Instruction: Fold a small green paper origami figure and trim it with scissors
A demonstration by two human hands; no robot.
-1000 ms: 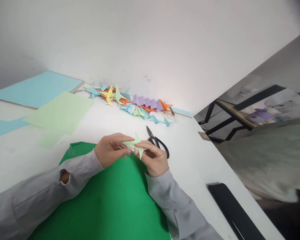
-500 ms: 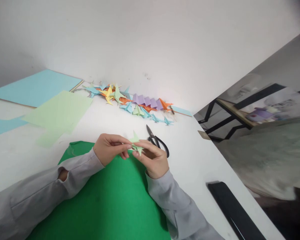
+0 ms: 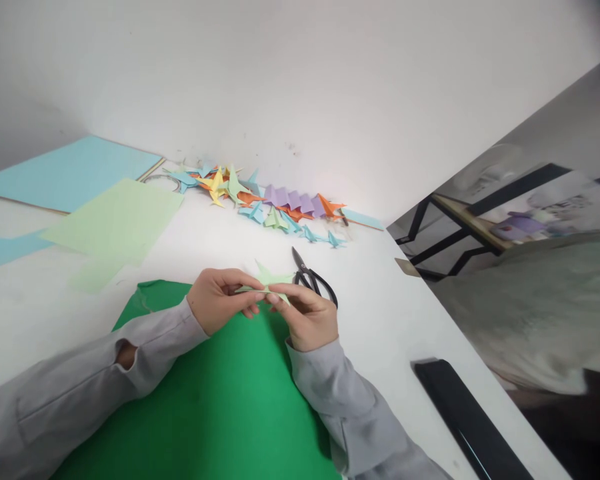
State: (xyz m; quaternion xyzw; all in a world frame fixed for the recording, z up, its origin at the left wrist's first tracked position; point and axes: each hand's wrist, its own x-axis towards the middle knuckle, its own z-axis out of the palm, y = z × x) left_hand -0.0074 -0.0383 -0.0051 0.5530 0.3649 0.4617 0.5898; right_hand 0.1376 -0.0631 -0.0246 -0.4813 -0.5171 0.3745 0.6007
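Observation:
A small pale green origami crane is pinched between my two hands above the front of the table. My left hand grips its left part between thumb and fingertips. On the other side, my right hand holds it the same way, and the fingertips of both hands nearly meet. The crane's pointed tips stick out above and between the fingers; its middle is partly hidden. Just behind my right hand lies a pair of black-handled scissors with the blades pointing away. Green cloth spreads beneath my forearms.
Several folded paper cranes in mixed colours lie along the wall, with purple zigzag paper among them. Pale green sheets and blue paper are at left. A black object lies near the table's right edge.
The green crane has been turned in my fingers: its tips now spread flatter, one reaching left over my left fingertips. Both hands stay in nearly the same place.

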